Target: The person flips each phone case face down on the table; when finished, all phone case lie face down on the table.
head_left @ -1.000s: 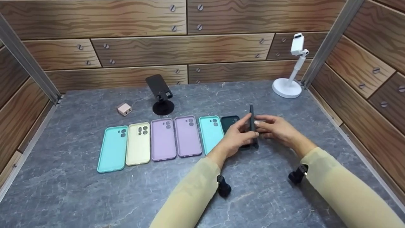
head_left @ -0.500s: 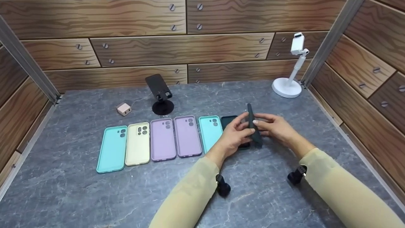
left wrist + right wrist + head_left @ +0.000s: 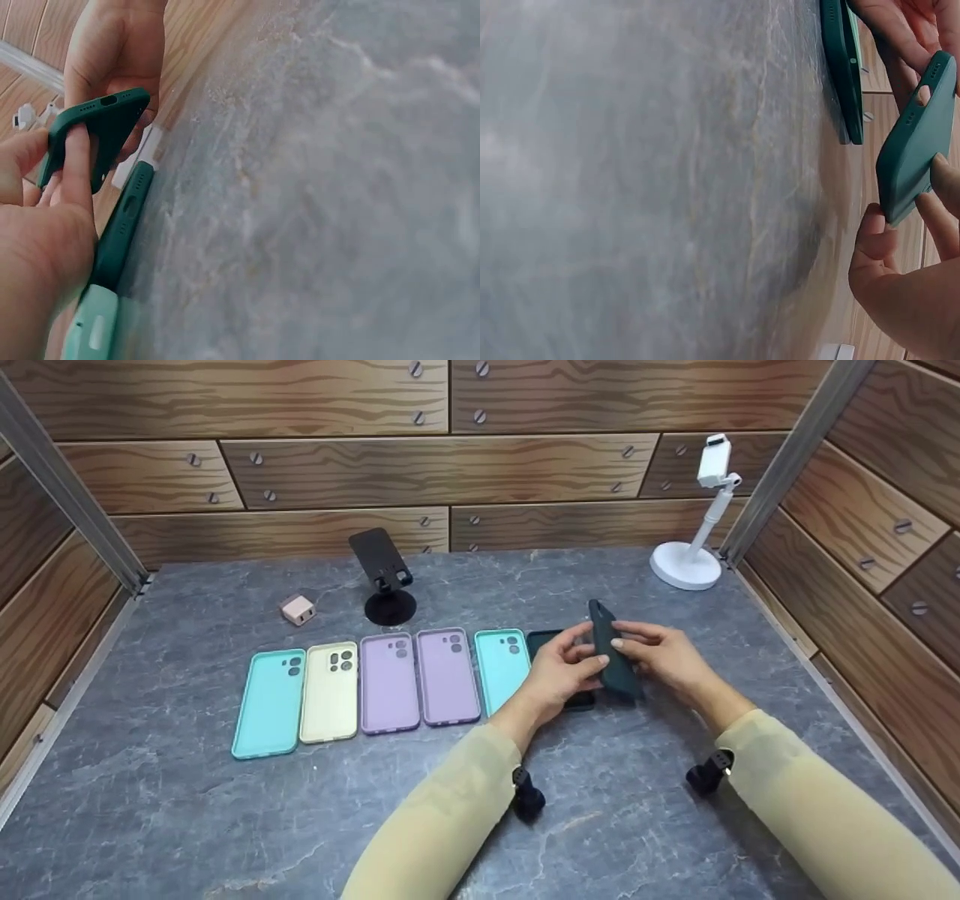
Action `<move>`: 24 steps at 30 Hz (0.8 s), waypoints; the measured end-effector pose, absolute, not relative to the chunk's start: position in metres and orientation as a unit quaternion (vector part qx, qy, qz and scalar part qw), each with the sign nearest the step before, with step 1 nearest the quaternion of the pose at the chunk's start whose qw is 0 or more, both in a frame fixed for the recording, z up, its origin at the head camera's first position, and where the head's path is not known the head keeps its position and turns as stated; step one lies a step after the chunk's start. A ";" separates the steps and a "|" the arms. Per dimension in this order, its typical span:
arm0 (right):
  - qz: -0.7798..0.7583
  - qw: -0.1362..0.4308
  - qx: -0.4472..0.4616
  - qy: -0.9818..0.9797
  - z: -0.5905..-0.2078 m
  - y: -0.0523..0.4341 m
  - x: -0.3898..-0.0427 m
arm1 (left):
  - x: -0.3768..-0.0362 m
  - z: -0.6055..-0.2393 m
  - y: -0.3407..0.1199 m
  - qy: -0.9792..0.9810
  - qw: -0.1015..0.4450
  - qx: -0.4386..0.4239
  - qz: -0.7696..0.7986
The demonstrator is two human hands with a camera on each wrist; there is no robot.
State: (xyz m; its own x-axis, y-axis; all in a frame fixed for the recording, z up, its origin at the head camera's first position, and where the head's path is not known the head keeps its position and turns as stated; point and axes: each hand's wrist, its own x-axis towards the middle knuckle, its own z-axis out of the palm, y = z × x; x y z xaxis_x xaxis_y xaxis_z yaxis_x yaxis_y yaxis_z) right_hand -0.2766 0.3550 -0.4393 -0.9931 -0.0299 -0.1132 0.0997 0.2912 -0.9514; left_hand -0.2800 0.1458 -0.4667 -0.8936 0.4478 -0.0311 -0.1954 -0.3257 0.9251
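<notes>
A dark green phone case [image 3: 616,664] is raised above the table, tilted, between both hands. My left hand [image 3: 556,673] pinches its left edge between thumb and fingers, with a finger inside the case in the left wrist view. My right hand [image 3: 670,658] holds the opposite edge, thumb on the outer back [image 3: 924,150]. Below the left hand another dark green case [image 3: 124,225] lies on the table, partly hidden in the head view. Left of it, a turquoise case [image 3: 499,671] lies partly behind the left hand.
Leftward lie two purple cases [image 3: 448,682], a cream case [image 3: 328,701] and another turquoise case [image 3: 268,705]. Behind them stand a black phone stand [image 3: 390,607] and a pink charger plug [image 3: 298,610]. A white phone stand [image 3: 685,565] is at the back right, near the wood-patterned walls.
Held between both hands, the dark green case has turned from almost edge-on, so its outer back now faces more up and right. Both hands stay close to where they were.
</notes>
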 end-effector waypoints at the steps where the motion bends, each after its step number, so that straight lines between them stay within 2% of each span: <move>1: -0.595 0.051 0.024 0.802 -0.439 0.356 -0.276 | -0.279 -0.465 0.146 0.562 0.189 0.118 0.797; 10: -0.562 0.027 0.025 0.826 -0.436 0.362 -0.276 | -0.274 -0.462 0.147 0.689 0.120 0.134 0.702; 15: -0.498 0.006 0.030 0.867 -0.434 0.362 -0.276 | -0.272 -0.463 0.150 0.710 0.116 0.116 0.685; 24: -0.451 0.015 0.044 0.891 -0.435 0.364 -0.279 | -0.270 -0.465 0.154 0.738 0.112 0.098 0.658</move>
